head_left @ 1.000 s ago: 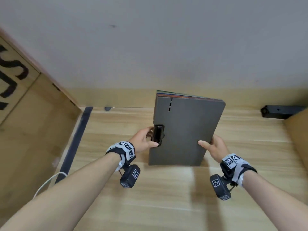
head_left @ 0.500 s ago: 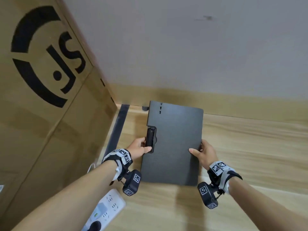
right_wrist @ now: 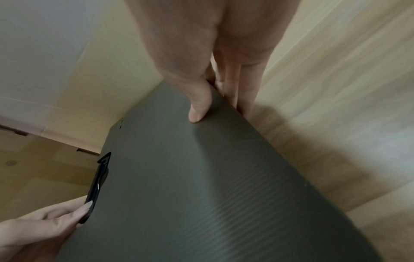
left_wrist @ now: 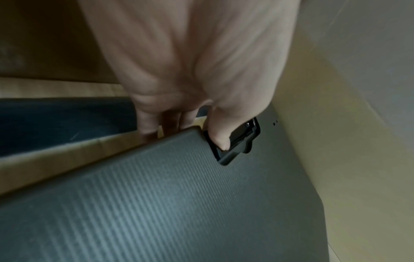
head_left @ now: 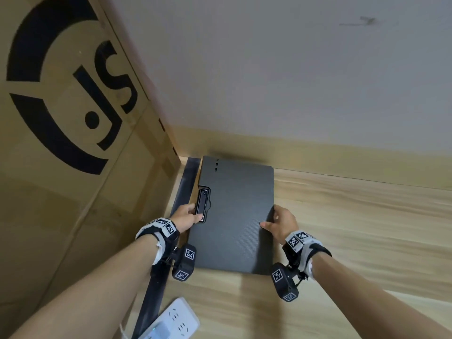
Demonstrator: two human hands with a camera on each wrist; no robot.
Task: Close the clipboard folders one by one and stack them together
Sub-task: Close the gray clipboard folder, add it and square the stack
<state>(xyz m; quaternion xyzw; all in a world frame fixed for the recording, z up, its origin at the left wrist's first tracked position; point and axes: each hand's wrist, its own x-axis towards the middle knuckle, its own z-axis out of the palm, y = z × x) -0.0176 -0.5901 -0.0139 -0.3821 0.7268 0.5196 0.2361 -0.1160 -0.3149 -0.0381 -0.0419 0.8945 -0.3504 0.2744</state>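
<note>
Wooden tabletop (head_left: 354, 228), beside cardboard box (head_left: 73, 179) | clipboard folders (head_left: 234, 216): closed, stacked | left hand (head_left: 187, 216) pinching clip (head_left: 202, 203) edge | right hand (head_left: 282, 222) gripping opposite edge | remaining: release.

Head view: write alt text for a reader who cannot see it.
Two hands hold a closed dark grey clipboard folder over a wooden table: left hand at its clip, right hand gripping the opposite edge.

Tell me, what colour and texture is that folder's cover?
Dark grey with fine ribbed stripes on the folder, clearest in the left wrist view.
</note>
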